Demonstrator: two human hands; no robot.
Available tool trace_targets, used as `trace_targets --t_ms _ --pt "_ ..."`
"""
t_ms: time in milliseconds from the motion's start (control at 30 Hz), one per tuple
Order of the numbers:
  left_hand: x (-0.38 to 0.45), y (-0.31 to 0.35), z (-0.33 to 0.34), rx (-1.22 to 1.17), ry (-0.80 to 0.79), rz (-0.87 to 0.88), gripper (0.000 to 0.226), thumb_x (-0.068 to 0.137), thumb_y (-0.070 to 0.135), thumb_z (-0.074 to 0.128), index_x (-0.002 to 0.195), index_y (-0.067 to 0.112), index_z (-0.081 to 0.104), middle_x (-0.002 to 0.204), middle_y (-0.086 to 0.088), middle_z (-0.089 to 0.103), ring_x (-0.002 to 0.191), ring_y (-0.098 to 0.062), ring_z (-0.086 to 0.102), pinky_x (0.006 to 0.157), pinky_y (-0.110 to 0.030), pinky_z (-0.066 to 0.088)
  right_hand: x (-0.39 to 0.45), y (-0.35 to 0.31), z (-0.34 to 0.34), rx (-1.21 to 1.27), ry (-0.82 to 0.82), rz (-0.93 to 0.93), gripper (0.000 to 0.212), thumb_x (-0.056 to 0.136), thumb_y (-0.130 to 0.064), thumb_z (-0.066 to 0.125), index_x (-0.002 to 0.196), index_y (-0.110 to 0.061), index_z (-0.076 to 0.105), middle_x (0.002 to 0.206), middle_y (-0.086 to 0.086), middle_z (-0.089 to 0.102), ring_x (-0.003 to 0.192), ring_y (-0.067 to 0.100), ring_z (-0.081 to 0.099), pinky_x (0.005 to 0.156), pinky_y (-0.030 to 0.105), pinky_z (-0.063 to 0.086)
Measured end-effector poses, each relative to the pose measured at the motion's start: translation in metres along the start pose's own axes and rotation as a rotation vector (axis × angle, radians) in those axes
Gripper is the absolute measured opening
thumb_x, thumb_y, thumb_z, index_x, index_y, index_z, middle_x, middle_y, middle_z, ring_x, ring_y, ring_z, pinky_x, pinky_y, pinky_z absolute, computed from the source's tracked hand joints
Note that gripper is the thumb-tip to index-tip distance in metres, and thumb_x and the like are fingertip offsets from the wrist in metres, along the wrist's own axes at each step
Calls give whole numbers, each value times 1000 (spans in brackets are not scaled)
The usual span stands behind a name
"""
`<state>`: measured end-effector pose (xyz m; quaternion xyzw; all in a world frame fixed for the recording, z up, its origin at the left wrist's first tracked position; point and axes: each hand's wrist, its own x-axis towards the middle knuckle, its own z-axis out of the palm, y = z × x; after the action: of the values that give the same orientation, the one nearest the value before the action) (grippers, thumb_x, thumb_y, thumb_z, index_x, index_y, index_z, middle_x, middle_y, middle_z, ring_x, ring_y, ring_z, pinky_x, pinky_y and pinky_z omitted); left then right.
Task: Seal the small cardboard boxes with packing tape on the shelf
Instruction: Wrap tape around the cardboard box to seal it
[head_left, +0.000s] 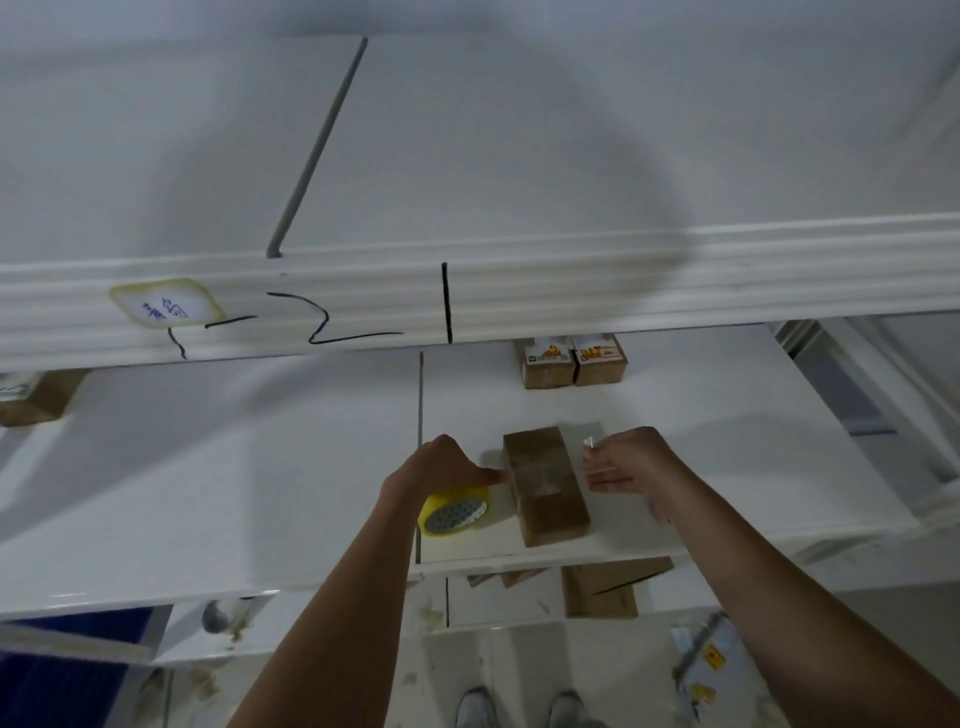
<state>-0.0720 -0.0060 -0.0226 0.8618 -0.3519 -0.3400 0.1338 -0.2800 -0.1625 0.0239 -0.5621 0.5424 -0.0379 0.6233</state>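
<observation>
Box (545, 483) on shelf (260, 493) between hands; left thumb touching, tape roll (454, 512) held.

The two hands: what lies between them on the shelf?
The brown cardboard boxes lie between the left hand and right hand, seen in the head view.

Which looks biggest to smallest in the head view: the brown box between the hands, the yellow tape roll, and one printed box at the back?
1. Brown box
2. Yellow tape roll
3. Printed box, farther away, so unsure
</observation>
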Motion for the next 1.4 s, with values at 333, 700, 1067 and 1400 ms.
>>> trace_targets --t_ms 333,700,1067,1400 --pt "1 0 4 42 -41 -87 64 60 81 72 83 23 57 76 5 64 69 -11 64 69 -28 53 30 15 -2 -53 5 19 20 85 -3 76 99 9 69 92 22 74 85 31 74 78 41 63" --pt "14 -2 9 74 -72 -166 77 56 81 74 99 20 59 82 4 63 73 -14 64 75 -30 55 46 26 -8 112 -83 108 7 85 3 74 90 6 72 85 17 71 77 25 68 64 33 60" --pt "19 3 10 103 -87 -208 85 51 82 75 105 20 55 95 0 66 81 -20 66 86 -39 58 60 34 -8 91 -54 128 9 83 1 77 89 6 72 87 20 72 78 27 70 74 39 62" --pt "18 9 13 70 -83 -205 95 49 81 76 116 17 57 99 -1 66 86 -21 66 88 -39 57 60 35 -1 45 -16 147 12 85 -1 76 91 6 71 87 19 72 77 26 69 77 39 62"
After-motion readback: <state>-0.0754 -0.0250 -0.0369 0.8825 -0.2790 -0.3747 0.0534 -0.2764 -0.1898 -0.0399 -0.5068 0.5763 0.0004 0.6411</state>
